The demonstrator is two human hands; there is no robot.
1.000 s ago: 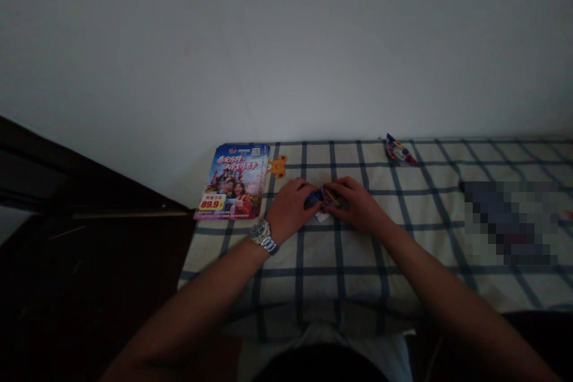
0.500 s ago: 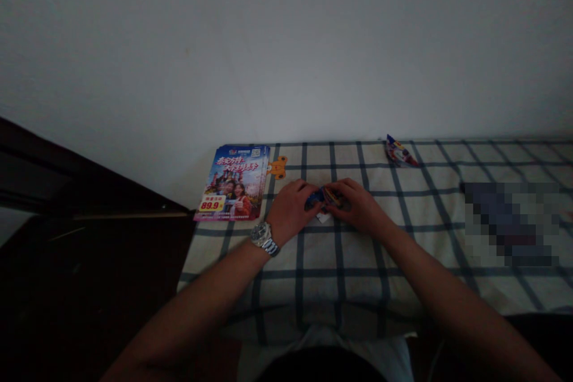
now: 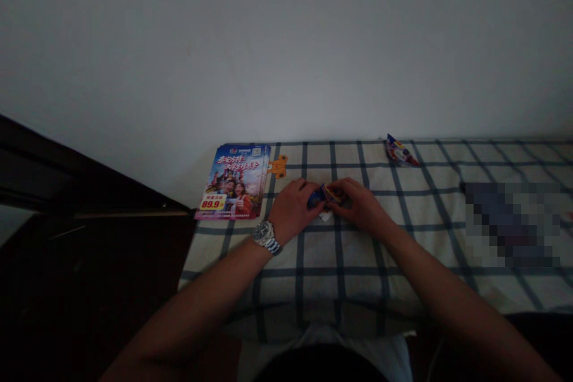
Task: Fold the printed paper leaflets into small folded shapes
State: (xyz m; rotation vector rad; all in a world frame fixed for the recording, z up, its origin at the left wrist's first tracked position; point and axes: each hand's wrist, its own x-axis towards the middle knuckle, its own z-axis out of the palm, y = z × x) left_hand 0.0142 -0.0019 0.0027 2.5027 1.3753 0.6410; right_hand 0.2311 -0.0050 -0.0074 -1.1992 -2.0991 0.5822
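Low over the checked cloth, both hands close on a small folded flyer (image 3: 317, 196), blue and multicoloured with a white part showing below. My left hand (image 3: 293, 206), with a steel watch on its wrist, pinches the blue left side. Against the right side, the thumb and fingers of my right hand (image 3: 358, 206) are pressed together. Much of the paper is hidden by the fingers, so its exact shape cannot be made out. Left of my hands lies a stack of printed flyers (image 3: 235, 182), with an orange bear-shaped piece (image 3: 280, 167) at its right edge.
Near the wall (image 3: 313, 48) at the back right sits another folded paper piece (image 3: 400, 152) in similar colours. A pixelated dark object (image 3: 508, 224) lies on the right. The checked cloth (image 3: 282, 283) ends at the left, beside a dark floor.
The folded flyer has shifted slightly between my fingers, and a little more of its blue side shows. Both hands stay in nearly the same place.
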